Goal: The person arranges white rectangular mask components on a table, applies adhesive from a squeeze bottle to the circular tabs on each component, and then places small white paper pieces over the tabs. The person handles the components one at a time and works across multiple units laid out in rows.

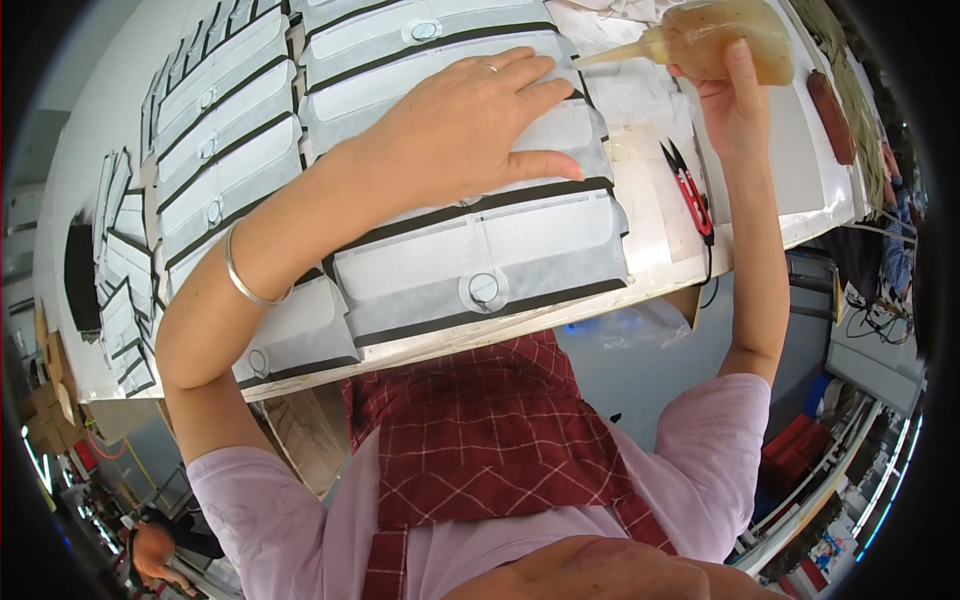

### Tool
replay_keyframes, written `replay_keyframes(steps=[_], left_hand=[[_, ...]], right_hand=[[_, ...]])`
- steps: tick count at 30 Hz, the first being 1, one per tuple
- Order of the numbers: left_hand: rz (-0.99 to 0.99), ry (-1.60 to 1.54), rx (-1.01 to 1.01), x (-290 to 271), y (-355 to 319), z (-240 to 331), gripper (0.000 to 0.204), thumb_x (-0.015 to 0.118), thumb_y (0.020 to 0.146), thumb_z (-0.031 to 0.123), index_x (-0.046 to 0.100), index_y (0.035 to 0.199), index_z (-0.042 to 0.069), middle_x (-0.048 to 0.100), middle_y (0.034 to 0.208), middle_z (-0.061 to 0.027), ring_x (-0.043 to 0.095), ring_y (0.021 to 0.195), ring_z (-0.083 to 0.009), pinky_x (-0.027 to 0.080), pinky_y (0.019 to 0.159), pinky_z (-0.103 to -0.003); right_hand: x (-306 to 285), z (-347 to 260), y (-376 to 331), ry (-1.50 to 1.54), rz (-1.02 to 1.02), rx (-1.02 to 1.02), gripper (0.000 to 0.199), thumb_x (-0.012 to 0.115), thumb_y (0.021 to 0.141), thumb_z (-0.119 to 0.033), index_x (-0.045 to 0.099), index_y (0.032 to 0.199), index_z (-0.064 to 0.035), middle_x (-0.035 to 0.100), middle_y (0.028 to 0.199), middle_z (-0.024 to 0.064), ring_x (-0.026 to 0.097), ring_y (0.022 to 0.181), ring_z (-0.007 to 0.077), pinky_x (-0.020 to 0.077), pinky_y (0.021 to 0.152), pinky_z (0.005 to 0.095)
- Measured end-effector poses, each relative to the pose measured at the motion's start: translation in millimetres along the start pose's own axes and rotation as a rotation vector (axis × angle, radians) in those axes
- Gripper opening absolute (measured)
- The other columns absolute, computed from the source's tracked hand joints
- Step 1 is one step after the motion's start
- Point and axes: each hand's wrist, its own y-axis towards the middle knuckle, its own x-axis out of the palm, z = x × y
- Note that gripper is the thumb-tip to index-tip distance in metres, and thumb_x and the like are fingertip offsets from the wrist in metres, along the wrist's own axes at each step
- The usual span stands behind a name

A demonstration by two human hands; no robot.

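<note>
My left hand [470,125] lies spread over a stack of overlapping pale grey-white panels [440,245], its fingers pointing right and thumb apart. Each panel has a black edge strip, and several show a round silvery disc [483,289]. In my right hand [735,110] is a squeeze bottle [725,40] of cloudy amber liquid, tilted sideways. Its long, narrow nozzle points left, with the tip close to the panels' right edge, just beyond my left fingertips. Whether the tip touches a panel, I cannot tell.
Red-handled thread snips [690,190] lie below the bottle. More panels [225,150] overlap in a column to the left, with loose strips [125,270] farther out. A dark red oblong object [831,118] lies near the table's right edge. Another person [155,550] is at lower left.
</note>
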Motion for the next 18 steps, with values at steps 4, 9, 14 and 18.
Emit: replay_keyframes(steps=[4, 9, 14, 18], left_hand=[[-0.072, -0.056, -0.034, 2.5, -1.0, -5.7, 0.082, 0.062, 0.092, 0.063, 0.057, 0.137, -0.005, 0.049, 0.149, -0.0279, 0.051, 0.134, -0.0435, 0.043, 0.113, -0.048], [-0.074, -0.070, -0.020, 2.8, -8.6, 2.7, 0.087, 0.062, 0.090, 0.067, 0.057, 0.137, -0.006, 0.048, 0.150, -0.0296, 0.051, 0.135, -0.0450, 0.043, 0.113, -0.048], [-0.065, -0.082, -0.008, 2.4, -10.0, 6.1, 0.088, 0.064, 0.088, 0.068, 0.058, 0.137, -0.006, 0.048, 0.150, -0.0302, 0.050, 0.135, -0.0457, 0.044, 0.112, -0.049], [-0.050, -0.070, -0.002, 5.1, -12.2, 8.4, 0.088, 0.066, 0.088, 0.067, 0.058, 0.137, -0.005, 0.048, 0.149, -0.0299, 0.051, 0.134, -0.0456, 0.044, 0.112, -0.049]], right_hand=[[-12.5, 11.7, -0.9, 0.013, -0.089, 0.050, 0.049, 0.058, 0.105, -0.037, 0.051, 0.139, -0.0030, 0.063, 0.133, 0.0125, 0.065, 0.119, 0.0263, 0.0607, 0.089, 0.0421], [-14.1, 11.7, -11.9, -0.014, -0.060, 0.034, 0.049, 0.059, 0.104, -0.037, 0.051, 0.139, -0.0032, 0.062, 0.134, 0.0125, 0.064, 0.120, 0.0265, 0.0602, 0.088, 0.0425], [-8.4, 13.3, -9.0, -0.062, -0.051, -0.003, 0.049, 0.061, 0.104, -0.034, 0.050, 0.140, -0.0030, 0.061, 0.134, 0.0118, 0.063, 0.121, 0.0271, 0.0589, 0.091, 0.0443], [-12.3, 23.1, -7.7, -0.048, -0.078, -0.039, 0.047, 0.064, 0.103, -0.025, 0.049, 0.141, -0.0033, 0.060, 0.134, 0.0098, 0.061, 0.124, 0.0252, 0.0568, 0.097, 0.0448]])
